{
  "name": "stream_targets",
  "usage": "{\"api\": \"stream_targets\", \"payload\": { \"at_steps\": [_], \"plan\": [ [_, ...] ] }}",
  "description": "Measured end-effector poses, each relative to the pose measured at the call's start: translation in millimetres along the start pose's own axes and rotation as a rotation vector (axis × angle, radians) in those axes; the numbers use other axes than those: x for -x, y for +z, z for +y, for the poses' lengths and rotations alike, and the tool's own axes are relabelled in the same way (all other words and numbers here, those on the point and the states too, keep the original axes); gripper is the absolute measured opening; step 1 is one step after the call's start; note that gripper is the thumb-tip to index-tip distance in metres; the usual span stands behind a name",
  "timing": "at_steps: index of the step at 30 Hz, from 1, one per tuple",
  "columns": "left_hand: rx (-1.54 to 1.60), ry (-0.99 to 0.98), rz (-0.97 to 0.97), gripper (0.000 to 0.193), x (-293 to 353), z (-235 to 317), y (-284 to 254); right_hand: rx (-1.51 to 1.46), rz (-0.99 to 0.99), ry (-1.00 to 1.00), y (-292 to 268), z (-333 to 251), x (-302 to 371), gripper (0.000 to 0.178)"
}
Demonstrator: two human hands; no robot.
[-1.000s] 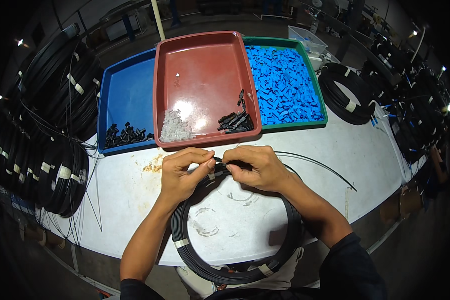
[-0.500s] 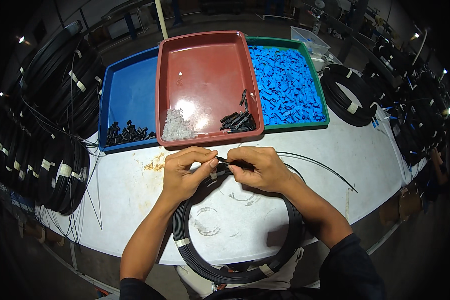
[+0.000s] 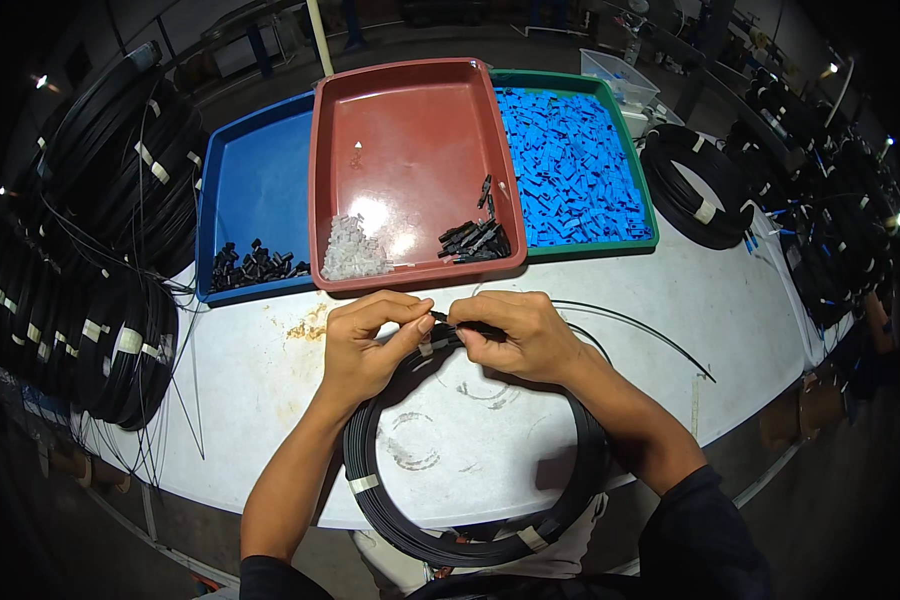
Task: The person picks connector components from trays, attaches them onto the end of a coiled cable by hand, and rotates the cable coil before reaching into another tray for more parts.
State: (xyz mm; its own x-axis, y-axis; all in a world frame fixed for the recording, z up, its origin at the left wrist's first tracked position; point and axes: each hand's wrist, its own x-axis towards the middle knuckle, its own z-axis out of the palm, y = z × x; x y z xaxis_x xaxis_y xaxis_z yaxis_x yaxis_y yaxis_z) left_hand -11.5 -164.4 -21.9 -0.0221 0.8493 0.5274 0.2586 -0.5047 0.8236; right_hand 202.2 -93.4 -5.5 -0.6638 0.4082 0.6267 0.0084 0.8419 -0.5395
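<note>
Over the far side of a black cable coil (image 3: 592, 450), both hands meet at a small black part (image 3: 439, 317). My left hand (image 3: 368, 345) pinches its left end between thumb and forefinger. From the other side, my right hand (image 3: 522, 335) is closed with thumb and fingers around black cable or a black fitting, mostly hidden by the fingers. The exact kind of part is too small to tell. Pale tape bands wrap the coil, which rests partly on the white table and overhangs its near edge. A loose cable end (image 3: 660, 334) curves out to the right.
Beyond the hands stands a red tray (image 3: 410, 130) with white pieces (image 3: 355, 250) and black pieces (image 3: 475, 240). A blue tray (image 3: 260, 180) holds small black parts; a green tray (image 3: 592, 248) holds many blue clips (image 3: 575, 170). Cable coils (image 3: 130, 370) crowd the left, another coil (image 3: 705, 215) the right.
The hands keep nearly the same pose, with the right fingers shifted very slightly at the black part. The whole view has moved a little.
</note>
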Motion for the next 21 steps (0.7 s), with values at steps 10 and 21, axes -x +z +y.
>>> {"api": "stream_targets", "payload": {
  "at_steps": [10,21],
  "plan": [
    [0.025,-0.033,0.011,0.013,1.4,-1.3,-0.4,-0.002,-0.003,-0.01,-0.2,-1.4,-0.5,0.024],
    [0.285,-0.1,0.195,0.031,5.0,-10.5,-0.9,-0.057,0.243,0.301,1.0,4.2,-0.7,0.02]
  ]
}}
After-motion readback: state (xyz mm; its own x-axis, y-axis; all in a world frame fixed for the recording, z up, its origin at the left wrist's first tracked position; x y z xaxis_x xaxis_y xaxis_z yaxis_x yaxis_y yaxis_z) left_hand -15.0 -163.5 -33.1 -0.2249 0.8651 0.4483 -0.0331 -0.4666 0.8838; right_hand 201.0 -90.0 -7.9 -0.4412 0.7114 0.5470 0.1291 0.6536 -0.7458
